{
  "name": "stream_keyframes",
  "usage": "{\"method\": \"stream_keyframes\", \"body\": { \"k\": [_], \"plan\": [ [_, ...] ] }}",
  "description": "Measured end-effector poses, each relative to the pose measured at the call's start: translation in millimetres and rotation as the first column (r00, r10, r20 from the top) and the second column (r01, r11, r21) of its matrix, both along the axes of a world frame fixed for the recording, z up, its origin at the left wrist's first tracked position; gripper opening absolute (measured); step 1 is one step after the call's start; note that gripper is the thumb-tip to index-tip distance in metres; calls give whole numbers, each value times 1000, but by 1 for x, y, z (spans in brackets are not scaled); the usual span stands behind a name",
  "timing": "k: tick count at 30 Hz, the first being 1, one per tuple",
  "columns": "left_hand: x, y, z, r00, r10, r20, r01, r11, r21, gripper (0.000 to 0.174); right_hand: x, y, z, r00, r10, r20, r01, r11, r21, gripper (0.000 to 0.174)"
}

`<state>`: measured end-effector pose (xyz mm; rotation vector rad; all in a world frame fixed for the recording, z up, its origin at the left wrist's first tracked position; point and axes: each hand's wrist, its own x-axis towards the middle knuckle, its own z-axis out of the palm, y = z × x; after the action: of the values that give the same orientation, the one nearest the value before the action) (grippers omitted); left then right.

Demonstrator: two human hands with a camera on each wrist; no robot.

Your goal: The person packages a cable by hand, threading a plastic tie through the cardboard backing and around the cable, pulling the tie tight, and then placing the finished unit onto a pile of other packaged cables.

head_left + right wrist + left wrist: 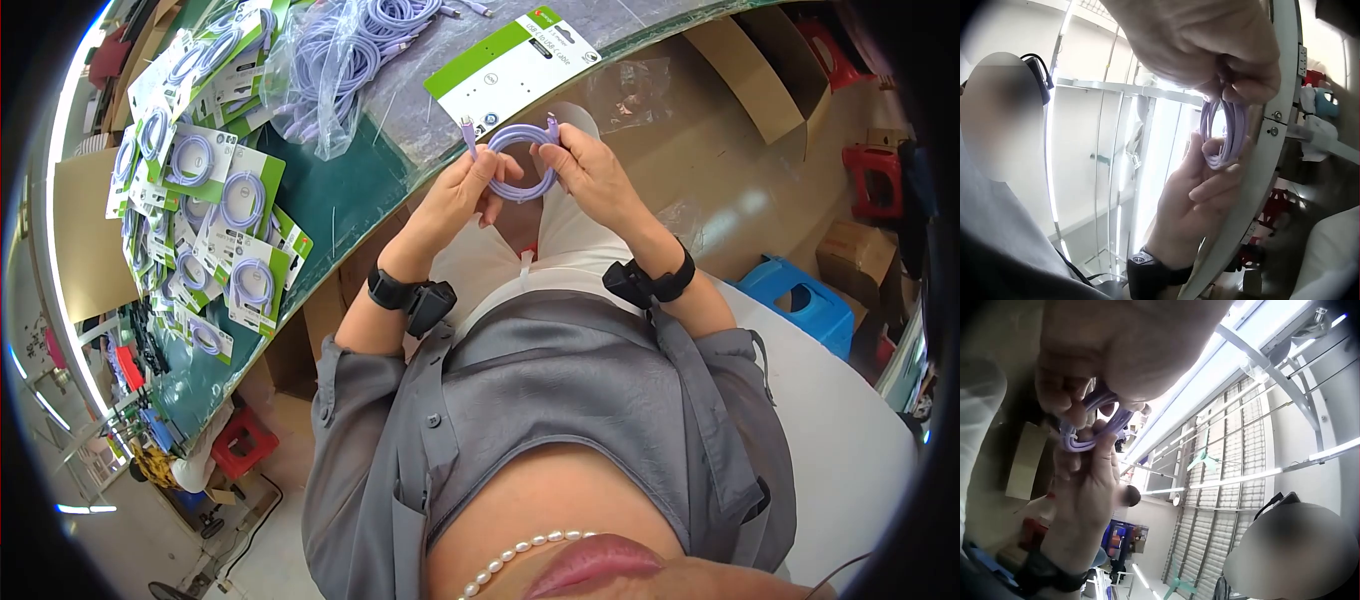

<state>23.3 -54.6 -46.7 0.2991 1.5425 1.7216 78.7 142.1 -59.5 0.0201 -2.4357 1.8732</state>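
Observation:
Between both hands, over the lap, is a coiled lilac USB cable [522,192]. My left hand [465,188] pinches the coil's left side, with one plug [467,128] standing up past the fingers. The right hand [592,176] grips the opposite side, thumb along the coil, and the other plug [552,122] sticks up there. In the left wrist view the cable [1079,442] shows as several stacked loops, and so does the coil [1230,134] in the right wrist view. Just beyond the hands, a green and white cable card [513,68] lies at the table's edge.
Many carded lilac cables [243,200] are heaped on the green table [335,205] at the left. A clear plastic bag [318,80] with loose coiled cables lies at the back. On the floor at right stand a blue stool [800,300] and a cardboard box [855,250].

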Motion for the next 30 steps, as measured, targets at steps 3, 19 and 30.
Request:
{"method": "stream_keyframes", "body": {
  "k": [3, 19, 30],
  "plan": [
    [3, 1, 2, 998, -55, -4, 55, 997, 56, 39, 2, 2, 9, 1000, -4, -3, 4, 1000, 16, 26],
    [19, 17, 0, 989, 126, 71, -144, 899, 414, 38, -5, -19, 17, 985, 20, 171, 84, 813, -577, 28],
    [-50, 16, 19, 14, -310, -951, -532, 803, -270, 58, -2, 2, 11, 976, -143, 164, 212, 793, -570, 26]
  ]
}}
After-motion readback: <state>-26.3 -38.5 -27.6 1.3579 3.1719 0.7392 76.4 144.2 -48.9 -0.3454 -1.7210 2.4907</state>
